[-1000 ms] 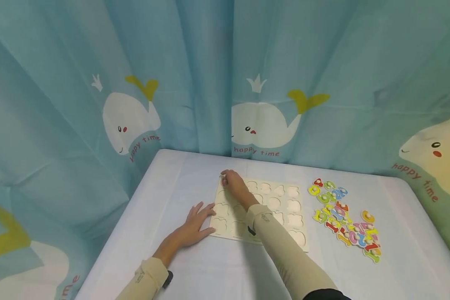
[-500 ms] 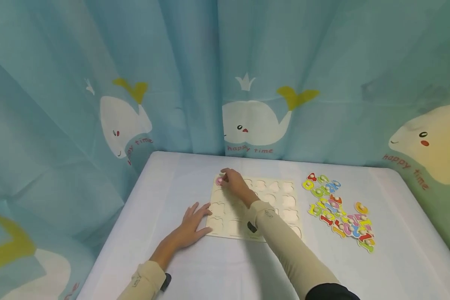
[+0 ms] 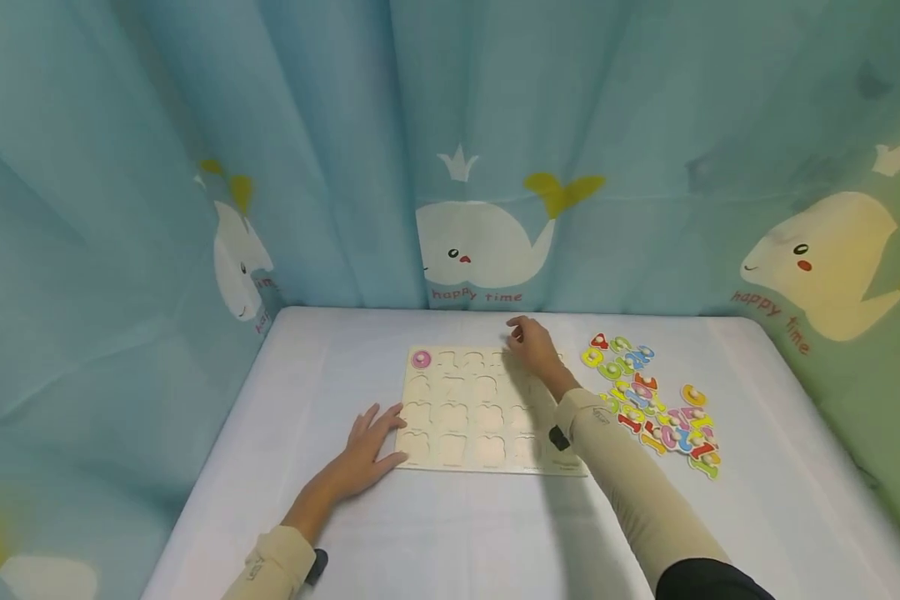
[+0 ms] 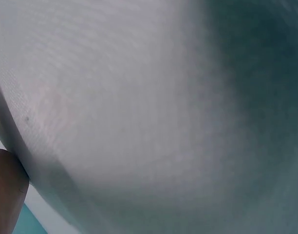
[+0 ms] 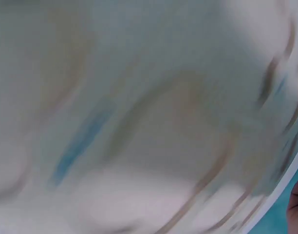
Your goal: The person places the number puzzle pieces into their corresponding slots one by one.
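Note:
A pale wooden puzzle board [image 3: 495,472] with rows of shaped recesses lies on the table. In its far left recess sits a round pink-purple puzzle piece [image 3: 421,359] with a small knob. My left hand [image 3: 363,454] rests with fingers spread at the board's left edge, thumb and fingertips right at the rim. Over the board's far right part is my right hand [image 3: 534,346], its fingers loosely bent and no piece showing in them. The left wrist view shows mostly blurred cloth; the right wrist view has the board's recesses smeared by motion, with a bit of hand [image 5: 296,204] at the right.
Right of the board lies a loose pile of colourful number-shaped puzzle pieces [image 3: 675,439], several overlapping. A yellow-orange piece [image 3: 693,395] lies slightly apart. The white-covered table [image 3: 330,358] ends at a blue whale-print curtain [image 3: 345,167] behind.
My right hand has left the pink-purple piece in the corner recess and moved right across the board. The left hand stays at the board's edge; the head view has turned slightly right.

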A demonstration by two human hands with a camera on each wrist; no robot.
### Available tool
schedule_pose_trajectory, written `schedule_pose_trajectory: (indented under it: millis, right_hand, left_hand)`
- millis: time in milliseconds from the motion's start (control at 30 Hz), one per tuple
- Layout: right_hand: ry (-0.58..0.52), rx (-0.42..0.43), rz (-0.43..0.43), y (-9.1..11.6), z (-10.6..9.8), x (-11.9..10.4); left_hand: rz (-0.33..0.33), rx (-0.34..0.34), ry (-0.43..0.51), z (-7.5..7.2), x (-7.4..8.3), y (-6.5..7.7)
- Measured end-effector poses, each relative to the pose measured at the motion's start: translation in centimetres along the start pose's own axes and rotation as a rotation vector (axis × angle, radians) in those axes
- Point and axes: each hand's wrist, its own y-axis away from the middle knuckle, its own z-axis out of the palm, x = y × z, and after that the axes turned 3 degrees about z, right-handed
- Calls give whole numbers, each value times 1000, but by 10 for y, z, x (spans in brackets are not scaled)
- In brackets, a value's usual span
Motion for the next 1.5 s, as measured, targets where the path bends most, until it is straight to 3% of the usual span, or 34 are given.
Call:
schedule_pose_trajectory:
  millis: [367,633,733,867,1033,1233,1367,1500]
  right_hand:
    - [68,84,126,35,-69,72]
    - [58,189,279,75,-105,97]
    - [43,230,365,91,-109,101]
    - [43,207,481,102,-110,105]
    - [0,193,555,103,-108,107]
    - [19,247,659,100,-100,104]
    - [30,295,669,99,-98,103]
    - [19,364,559,99,-99,102]
  left_hand:
    - [6,-4,22,-3,-4,2]
    - [35,26,5,-4,-9,0]
    - [36,10,19,-5,-9,0]
    - [40,7,31,-6,-8,0]
    - [36,17,31,-5,-8,-2]
    - [31,14,20,-3,-9,-2]
    - [38,22,22,-2,-9,-1]
    - [30,16,13,-3,-9,-1]
